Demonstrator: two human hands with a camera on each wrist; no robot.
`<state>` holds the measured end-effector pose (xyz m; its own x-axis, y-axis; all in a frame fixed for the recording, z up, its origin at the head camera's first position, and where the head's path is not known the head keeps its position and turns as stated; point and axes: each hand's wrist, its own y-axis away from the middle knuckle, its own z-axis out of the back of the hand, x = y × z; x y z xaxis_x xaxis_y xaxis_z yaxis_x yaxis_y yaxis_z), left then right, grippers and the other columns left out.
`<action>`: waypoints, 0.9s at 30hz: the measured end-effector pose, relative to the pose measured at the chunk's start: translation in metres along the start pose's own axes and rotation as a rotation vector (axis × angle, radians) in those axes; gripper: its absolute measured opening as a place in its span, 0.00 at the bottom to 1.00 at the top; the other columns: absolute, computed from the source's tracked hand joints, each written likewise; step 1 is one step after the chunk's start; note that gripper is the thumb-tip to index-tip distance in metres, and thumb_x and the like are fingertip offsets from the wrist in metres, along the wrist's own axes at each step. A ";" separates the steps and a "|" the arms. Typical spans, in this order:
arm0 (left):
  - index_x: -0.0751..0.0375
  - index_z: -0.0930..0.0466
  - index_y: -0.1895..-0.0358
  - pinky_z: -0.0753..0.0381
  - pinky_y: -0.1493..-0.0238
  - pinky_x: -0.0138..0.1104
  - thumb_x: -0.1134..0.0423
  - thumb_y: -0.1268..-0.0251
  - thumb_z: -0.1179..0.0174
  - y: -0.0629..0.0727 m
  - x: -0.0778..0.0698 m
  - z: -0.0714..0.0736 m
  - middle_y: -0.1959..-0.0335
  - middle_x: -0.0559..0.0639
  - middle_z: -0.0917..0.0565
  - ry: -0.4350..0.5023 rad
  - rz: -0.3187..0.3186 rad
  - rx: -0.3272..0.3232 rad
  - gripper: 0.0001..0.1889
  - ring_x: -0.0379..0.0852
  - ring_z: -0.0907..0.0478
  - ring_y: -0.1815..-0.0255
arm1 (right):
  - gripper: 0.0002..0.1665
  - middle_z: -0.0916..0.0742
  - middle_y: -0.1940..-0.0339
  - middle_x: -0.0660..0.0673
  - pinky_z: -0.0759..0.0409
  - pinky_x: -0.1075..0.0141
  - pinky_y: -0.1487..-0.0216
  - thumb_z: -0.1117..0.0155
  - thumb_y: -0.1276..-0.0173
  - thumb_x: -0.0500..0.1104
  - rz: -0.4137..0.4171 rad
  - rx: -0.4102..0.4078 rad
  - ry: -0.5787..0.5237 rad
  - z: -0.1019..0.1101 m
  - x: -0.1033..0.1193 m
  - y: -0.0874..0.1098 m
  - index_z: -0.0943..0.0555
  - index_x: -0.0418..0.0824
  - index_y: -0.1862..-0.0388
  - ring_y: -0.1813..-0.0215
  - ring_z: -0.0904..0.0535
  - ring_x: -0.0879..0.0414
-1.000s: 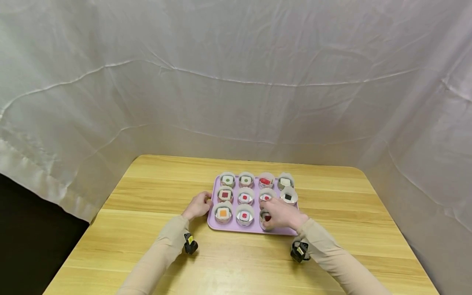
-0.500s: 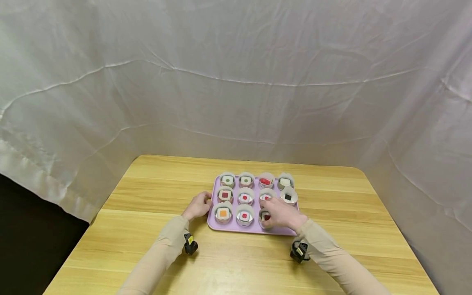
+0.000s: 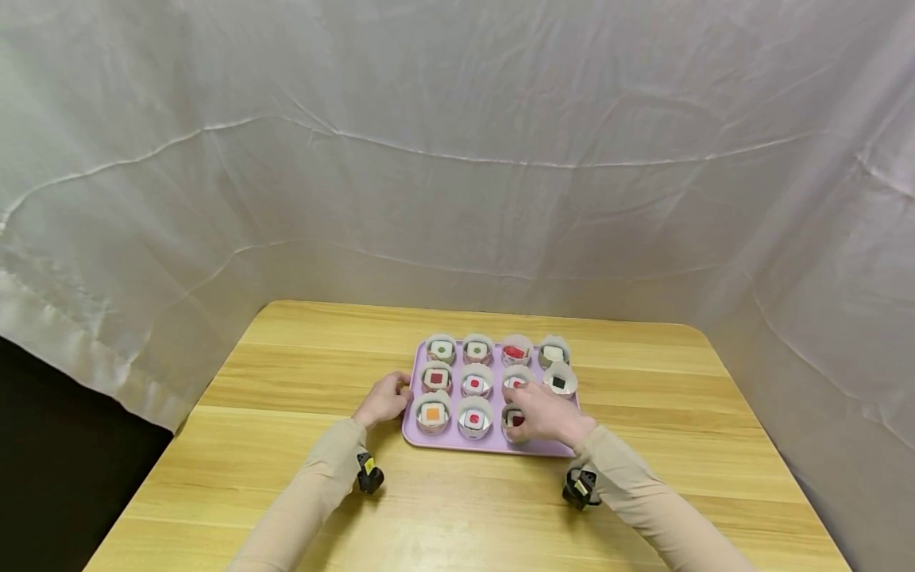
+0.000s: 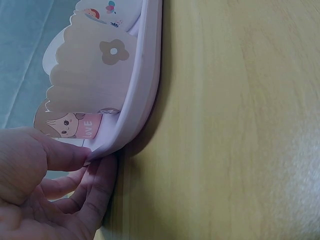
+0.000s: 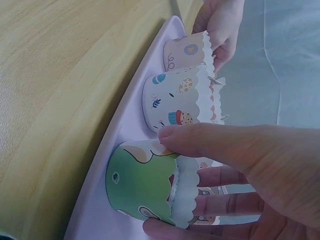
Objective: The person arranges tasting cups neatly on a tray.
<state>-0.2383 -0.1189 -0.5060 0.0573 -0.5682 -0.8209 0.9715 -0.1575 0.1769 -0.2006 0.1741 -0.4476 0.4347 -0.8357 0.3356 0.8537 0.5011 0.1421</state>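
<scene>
My left hand [image 3: 386,397] pinches the left rim of a lilac tray [image 3: 454,436]; in the left wrist view its thumb lies above the rim and its fingers below. My right hand [image 3: 545,411] grips a green paper baking cup [image 5: 142,180] at the tray's front, third from the left. Its thumb is on one side of the cup and its fingers on the other. A white piece with a dark red centre [image 3: 518,419] shows inside this cup, partly covered by the hand. Beside it stands a cup [image 3: 475,433] with a red-centred white piece.
Several more paper cups fill the tray in rows. Their small white pieces have orange [image 3: 432,413], green [image 3: 442,349], red or black [image 3: 558,382] centres. A wooden table [image 3: 322,349] lies under the tray. Pale cloth curtains [image 3: 457,199] hang behind and at both sides.
The cup in my right hand has shifted very slightly left and away from me. My left hand and the tray stay where they were.
</scene>
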 end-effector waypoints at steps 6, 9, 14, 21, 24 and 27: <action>0.77 0.27 0.41 0.21 0.67 0.30 0.74 0.30 0.49 0.000 0.000 -0.001 0.62 0.63 0.18 -0.002 -0.002 0.001 0.17 0.47 0.22 0.64 | 0.31 0.12 0.57 0.40 0.13 0.57 0.56 0.21 0.47 0.43 -0.014 0.006 -0.013 0.000 0.000 0.000 0.20 0.36 0.45 0.67 0.19 0.57; 0.77 0.27 0.42 0.20 0.67 0.30 0.74 0.30 0.49 0.000 0.000 -0.001 0.61 0.63 0.18 -0.001 0.001 0.001 0.17 0.47 0.22 0.64 | 0.31 0.12 0.57 0.40 0.14 0.57 0.57 0.21 0.47 0.43 -0.008 0.003 -0.006 0.000 0.000 0.000 0.20 0.35 0.45 0.68 0.20 0.57; 0.77 0.27 0.42 0.22 0.67 0.30 0.74 0.30 0.49 0.000 0.000 0.000 0.62 0.62 0.18 -0.004 0.005 -0.001 0.16 0.47 0.22 0.64 | 0.31 0.11 0.57 0.40 0.14 0.57 0.57 0.21 0.47 0.44 0.004 -0.006 0.008 0.000 0.000 0.001 0.20 0.35 0.45 0.67 0.19 0.56; 0.77 0.27 0.41 0.20 0.65 0.31 0.74 0.30 0.49 0.000 0.000 0.000 0.62 0.62 0.19 -0.002 0.005 -0.004 0.17 0.47 0.23 0.63 | 0.33 0.11 0.54 0.37 0.12 0.54 0.54 0.19 0.48 0.47 0.031 -0.011 0.014 0.000 -0.001 0.001 0.20 0.35 0.46 0.62 0.15 0.51; 0.77 0.27 0.42 0.20 0.65 0.31 0.74 0.30 0.49 0.000 0.001 0.000 0.62 0.62 0.19 -0.006 0.000 -0.004 0.17 0.47 0.23 0.63 | 0.33 0.11 0.53 0.36 0.12 0.53 0.53 0.18 0.49 0.49 0.048 -0.011 0.014 0.001 -0.003 0.002 0.20 0.35 0.48 0.60 0.14 0.48; 0.77 0.27 0.42 0.20 0.66 0.31 0.74 0.30 0.49 0.000 0.001 0.000 0.62 0.62 0.19 -0.005 0.000 -0.004 0.17 0.48 0.23 0.64 | 0.34 0.12 0.51 0.35 0.13 0.51 0.51 0.18 0.49 0.51 0.055 -0.014 0.017 0.002 -0.004 0.004 0.19 0.35 0.48 0.58 0.13 0.45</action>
<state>-0.2385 -0.1199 -0.5070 0.0558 -0.5726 -0.8179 0.9726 -0.1542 0.1743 -0.1998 0.1796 -0.4470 0.4859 -0.8109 0.3261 0.8323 0.5432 0.1104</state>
